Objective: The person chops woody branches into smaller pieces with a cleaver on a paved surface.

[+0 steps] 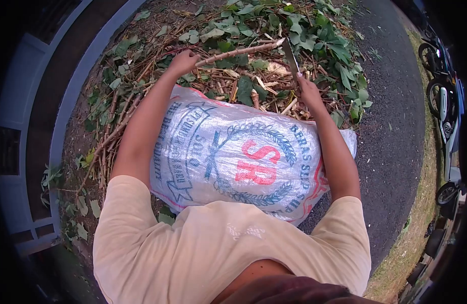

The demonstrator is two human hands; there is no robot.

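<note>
The left fingers [190, 54] are closed around the near end of a brown stem [238, 52]; the right fingers [303, 81] are wrapped on the handle of a knife [292, 58]. The stem slopes away from the left hand, across the front of the person, and its pale far end is beside the blade. Whether the edge touches it, one cannot tell.

For good control, the left grip should be firm and well apart from the blade, as it is now. A steady wrist and a blade set across the stem would probably give a cleaner cut; a loose hold could let the stem roll or jump. It is also wise to direct the edge away from the legs.

Below the stem lie cut pieces [289, 106] and pale chips. Green leaves [345, 76] are around them, and a printed sack [279, 162] is between this pile and the person's shirt [233, 243].
</note>
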